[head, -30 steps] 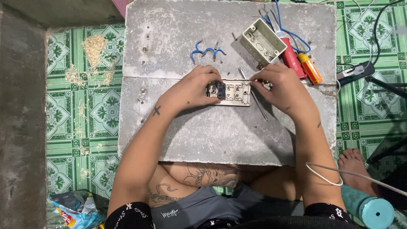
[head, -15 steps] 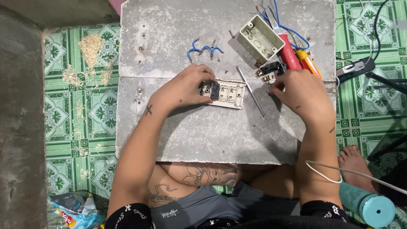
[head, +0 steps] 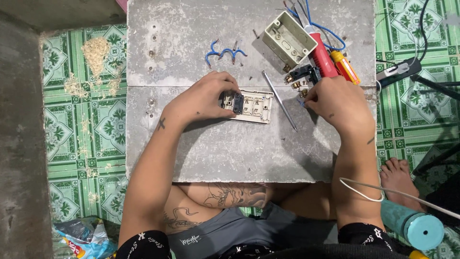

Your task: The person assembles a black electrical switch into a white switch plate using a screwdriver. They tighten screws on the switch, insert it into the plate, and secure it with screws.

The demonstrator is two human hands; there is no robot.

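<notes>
Grey concrete slab (head: 239,153) over green tiles, left hand (head: 203,98) pinching the white switch plate (head: 254,105) flat while the right hand (head: 335,103) closes on what looks like a small blue-tipped bit by the black switch module (head: 304,74), so I'd keep that plate pinned steady.

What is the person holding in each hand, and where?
The left hand grips the cream rectangular plastic switch plate by its left end. The right hand pinches something small at its fingertips, too hidden to identify.
</notes>
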